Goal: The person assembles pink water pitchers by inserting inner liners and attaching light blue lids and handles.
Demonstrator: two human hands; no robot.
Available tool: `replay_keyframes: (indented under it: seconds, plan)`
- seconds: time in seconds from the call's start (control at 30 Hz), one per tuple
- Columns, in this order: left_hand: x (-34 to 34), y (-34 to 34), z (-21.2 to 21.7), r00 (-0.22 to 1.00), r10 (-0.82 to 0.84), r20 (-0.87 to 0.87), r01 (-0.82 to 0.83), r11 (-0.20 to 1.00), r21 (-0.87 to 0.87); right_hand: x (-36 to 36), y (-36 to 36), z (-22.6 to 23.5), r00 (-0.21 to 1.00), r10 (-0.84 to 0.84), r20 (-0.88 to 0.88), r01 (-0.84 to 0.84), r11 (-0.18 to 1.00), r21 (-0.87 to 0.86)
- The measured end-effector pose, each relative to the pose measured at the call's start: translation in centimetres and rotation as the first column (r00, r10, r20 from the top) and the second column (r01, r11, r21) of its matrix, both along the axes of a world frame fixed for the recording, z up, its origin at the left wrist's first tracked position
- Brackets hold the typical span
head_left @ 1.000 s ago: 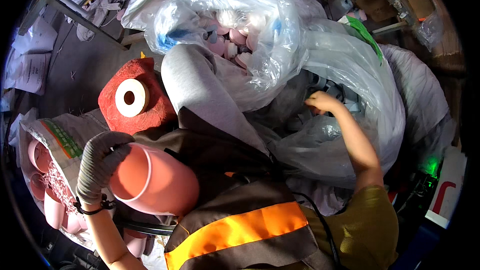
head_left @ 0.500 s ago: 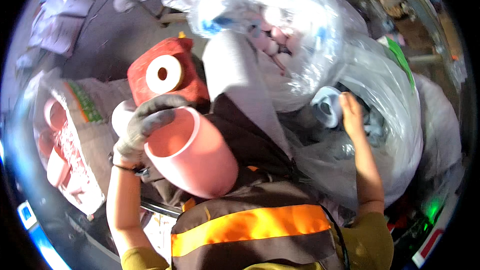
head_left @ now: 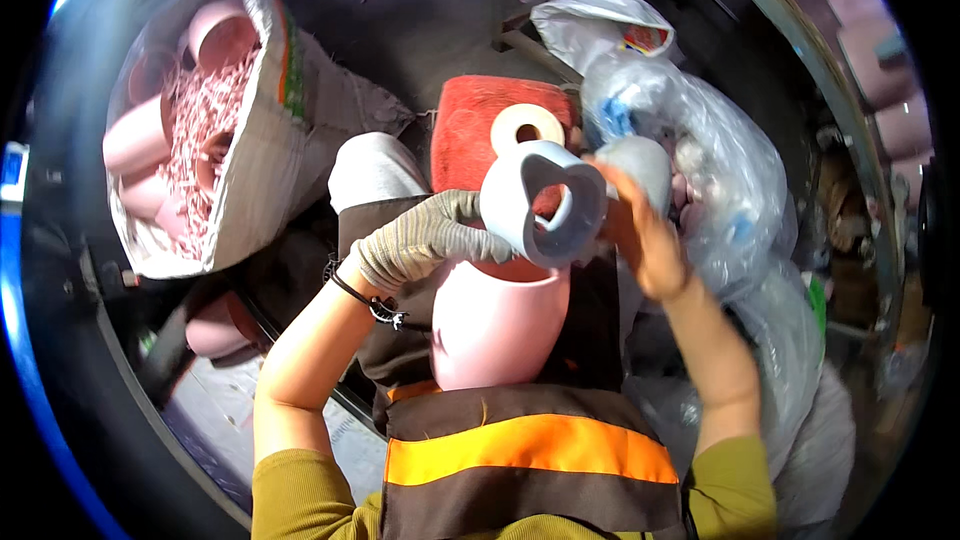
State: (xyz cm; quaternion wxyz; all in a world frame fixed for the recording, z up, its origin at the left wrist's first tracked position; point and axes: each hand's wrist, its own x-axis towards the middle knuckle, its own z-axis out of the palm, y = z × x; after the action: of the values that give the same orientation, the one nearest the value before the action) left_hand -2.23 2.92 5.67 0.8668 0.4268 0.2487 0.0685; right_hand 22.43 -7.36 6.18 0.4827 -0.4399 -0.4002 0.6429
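A pale grey-blue plastic piece (head_left: pixel 506 208), round with a notched opening, is held above my lap. My left hand (head_left: pixel 425 240), in a striped grey glove, is closed on its left edge. At its right edge is my bare right hand (head_left: pixel 645 235), slightly blurred, fingers curved round the side. Right below, a tapered pink pot (head_left: pixel 500 330) rests on my lap with its mouth up. The grey-blue piece and left thumb cover part of its rim. Beyond them lies a red bundle (head_left: pixel 468 125) with a cream ring-shaped roll (head_left: pixel 525 125) on it.
A woven sack (head_left: pixel 300 140) of pink pots and pink shreds stands at left. Another pink pot (head_left: pixel 220 326) lies below it. Clear plastic bags (head_left: pixel 745 170) with light-coloured pieces are at right. A metal rack post (head_left: pixel 790 35) rises at the far right.
My right hand has come from the plastic bag to my lap with the grey-blue piece. The pink pot now stands more upright, and my left hand has shifted to the piece. The view has turned rightward.
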Motion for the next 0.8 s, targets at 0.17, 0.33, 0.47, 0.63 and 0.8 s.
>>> replay_keyframes:
  seconds: [0.17, 0.33, 0.47, 0.63, 0.8]
  plan:
    - [0.5, -0.4, -2.0, 0.981, 0.162, 0.104, -0.153, 0.984, -0.089, -3.1, -3.9, -4.3, 0.866, -0.333, 0.374, 0.256, 0.936, 0.242]
    - [0.2, -0.3, -3.5, 0.977, 0.172, 0.128, -0.155, 0.979, -0.13, 0.7, 0.4, 2.4, 0.887, -0.322, 0.331, 0.308, 0.947, 0.093]
    - [0.9, -1.7, -3.2, 0.914, 0.405, 0.03, -0.364, 0.849, -0.382, 0.3, 2.4, 3.9, 0.982, 0.011, 0.191, 0.049, 0.95, -0.31]
    - [0.0, -1.8, -4.2, 0.852, 0.492, 0.177, -0.318, 0.756, -0.572, -0.6, 4.3, 1.6, 0.991, 0.092, 0.099, -0.041, 0.901, -0.432]
    - [-0.1, -2.0, -4.3, 0.818, 0.564, 0.111, -0.435, 0.733, -0.524, -0.9, 4.8, 0.5, 0.984, 0.14, 0.107, -0.088, 0.919, -0.385]
